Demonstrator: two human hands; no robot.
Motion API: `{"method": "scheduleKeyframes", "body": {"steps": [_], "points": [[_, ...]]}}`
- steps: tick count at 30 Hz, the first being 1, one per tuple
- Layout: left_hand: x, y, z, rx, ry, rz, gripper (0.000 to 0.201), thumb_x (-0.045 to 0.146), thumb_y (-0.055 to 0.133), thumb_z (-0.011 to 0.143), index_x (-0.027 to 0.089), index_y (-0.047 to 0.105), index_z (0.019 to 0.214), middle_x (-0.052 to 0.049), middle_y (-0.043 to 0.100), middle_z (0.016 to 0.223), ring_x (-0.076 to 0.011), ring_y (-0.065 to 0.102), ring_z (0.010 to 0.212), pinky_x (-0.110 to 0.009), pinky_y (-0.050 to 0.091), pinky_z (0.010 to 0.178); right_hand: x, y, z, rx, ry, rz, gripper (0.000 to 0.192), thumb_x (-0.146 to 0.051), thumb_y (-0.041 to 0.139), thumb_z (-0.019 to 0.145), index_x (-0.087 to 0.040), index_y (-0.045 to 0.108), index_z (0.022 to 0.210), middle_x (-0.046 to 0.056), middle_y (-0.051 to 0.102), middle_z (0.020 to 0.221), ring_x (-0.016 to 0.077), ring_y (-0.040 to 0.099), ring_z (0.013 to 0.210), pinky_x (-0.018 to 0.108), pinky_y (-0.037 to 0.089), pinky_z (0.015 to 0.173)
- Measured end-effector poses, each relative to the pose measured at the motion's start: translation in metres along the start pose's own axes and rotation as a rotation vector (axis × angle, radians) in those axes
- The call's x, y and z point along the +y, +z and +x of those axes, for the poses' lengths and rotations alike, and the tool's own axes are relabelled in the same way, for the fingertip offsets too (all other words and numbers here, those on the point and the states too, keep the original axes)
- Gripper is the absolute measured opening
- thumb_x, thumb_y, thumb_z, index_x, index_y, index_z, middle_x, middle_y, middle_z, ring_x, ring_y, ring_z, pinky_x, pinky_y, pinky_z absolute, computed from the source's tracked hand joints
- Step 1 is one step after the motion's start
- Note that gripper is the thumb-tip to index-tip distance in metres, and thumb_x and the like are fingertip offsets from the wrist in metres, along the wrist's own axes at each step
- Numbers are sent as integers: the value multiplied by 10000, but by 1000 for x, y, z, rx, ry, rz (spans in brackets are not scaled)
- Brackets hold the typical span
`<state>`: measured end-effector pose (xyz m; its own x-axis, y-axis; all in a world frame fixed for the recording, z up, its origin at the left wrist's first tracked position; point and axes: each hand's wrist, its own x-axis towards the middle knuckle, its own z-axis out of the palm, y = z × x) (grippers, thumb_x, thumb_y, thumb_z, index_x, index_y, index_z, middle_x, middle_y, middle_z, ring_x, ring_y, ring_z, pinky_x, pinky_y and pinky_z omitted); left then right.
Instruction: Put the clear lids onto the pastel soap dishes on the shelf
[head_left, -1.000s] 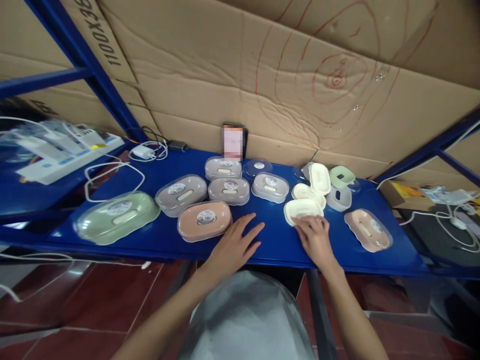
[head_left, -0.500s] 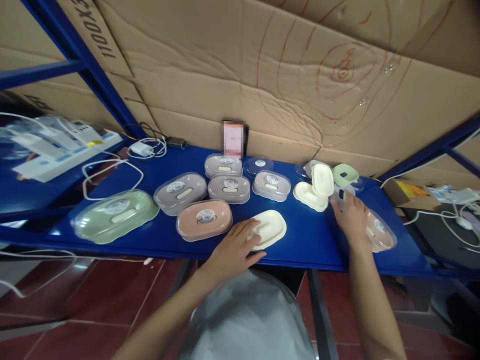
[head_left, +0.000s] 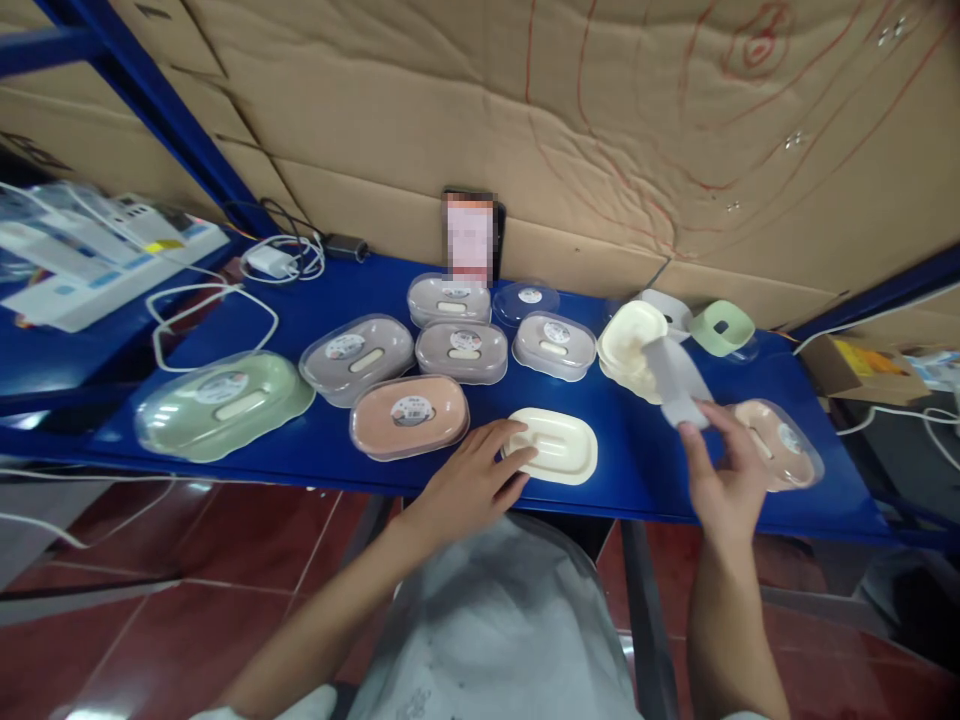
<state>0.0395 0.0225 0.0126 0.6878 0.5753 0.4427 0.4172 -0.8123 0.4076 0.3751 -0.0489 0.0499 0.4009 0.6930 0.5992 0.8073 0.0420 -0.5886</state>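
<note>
My left hand [head_left: 471, 482] rests with its fingers on the left end of a cream soap-dish tray [head_left: 559, 445] lying near the front edge of the blue shelf [head_left: 315, 300]. Above the shelf, my right hand [head_left: 726, 478] holds up a grey-white plastic dish part [head_left: 675, 380] by its lower end. Just behind it sits a stack of cream trays [head_left: 630, 345], and a pale green tray [head_left: 721, 328] stands further back. A pink lidded dish [head_left: 780, 455] lies just right of my right hand.
Several lidded soap dishes stand in rows: pale green [head_left: 221, 405], pink [head_left: 409, 417], grey ones [head_left: 356, 345]. A phone [head_left: 471, 235] leans on the cardboard wall [head_left: 525, 120]. White cables and a charger [head_left: 270, 262] lie at the back left, boxes [head_left: 97, 265] further left.
My right hand took the grey-white part from the right-hand pile and lifted it toward me. The cream tray under my left hand shifted slightly. The camera tilted down.
</note>
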Motion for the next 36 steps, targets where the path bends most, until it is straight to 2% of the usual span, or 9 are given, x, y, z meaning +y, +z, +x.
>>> {"method": "scheduleKeyframes", "body": {"steps": [4,8,15,21,25,27,29,32,36], "points": [[0,-2,0,40,-15,-23,480,199,641,1046,208,535,1513,-195,506,1589,-335,520,1494,-548,520,1217,-24,11,-41,-360,-142,109,230,-352,666,1054,-295,762,1254,90,767,1338,333,630,1417,614,501,1207],[-1,-3,0,14,-17,-13,615,214,644,1058,235,428,1634,-194,339,1746,-369,363,1626,-594,466,1269,-25,18,-50,-637,-212,181,246,-271,567,1098,-298,730,1281,68,694,1492,307,496,1564,595,500,1239],[-6,2,-2,19,50,46,289,221,629,1073,184,650,1358,-150,612,1522,-347,471,1542,-565,515,1245,-38,40,-52,-676,-385,159,394,-313,688,1054,-287,664,1446,86,626,1581,336,354,1646,601,476,1266],[-5,1,-1,37,61,114,256,228,626,1074,169,679,1317,-141,654,1455,-361,525,1474,-571,550,1206,-38,46,-51,-633,-533,64,427,-245,630,1081,-291,646,1505,79,664,1547,309,514,1551,624,430,1286],[-3,1,0,36,47,109,257,241,640,1069,179,688,1313,-135,662,1441,-361,528,1472,-567,546,1211,-46,41,1,-592,-554,50,399,-239,548,1111,-317,655,1488,61,694,1513,282,585,1485,588,458,1253],[-3,1,1,28,38,98,259,240,647,1065,182,691,1313,-134,663,1440,-360,526,1476,-569,537,1219,-55,57,45,-534,-534,62,369,-240,535,1112,-281,683,1448,74,717,1476,269,620,1439,543,481,1228],[-3,0,1,21,30,88,262,241,651,1063,187,692,1316,-130,661,1445,-354,526,1479,-567,533,1224,-64,90,94,-569,-558,29,352,-279,535,1109,-230,704,1413,101,715,1473,288,636,1409,540,484,1212],[-2,-1,2,17,20,85,257,241,651,1064,192,695,1312,-125,658,1451,-345,533,1471,-555,543,1215,-72,162,163,-780,-634,-49,424,-158,469,1062,-190,706,1413,101,715,1470,287,650,1379,523,491,1188],[-3,-1,0,2,23,93,274,247,648,1067,179,688,1330,-130,645,1468,-351,519,1483,-553,536,1226,-56,242,224,-1023,-726,-230,612,-178,680,909,-206,634,1519,108,648,1552,332,592,1433,530,470,1194]]}}
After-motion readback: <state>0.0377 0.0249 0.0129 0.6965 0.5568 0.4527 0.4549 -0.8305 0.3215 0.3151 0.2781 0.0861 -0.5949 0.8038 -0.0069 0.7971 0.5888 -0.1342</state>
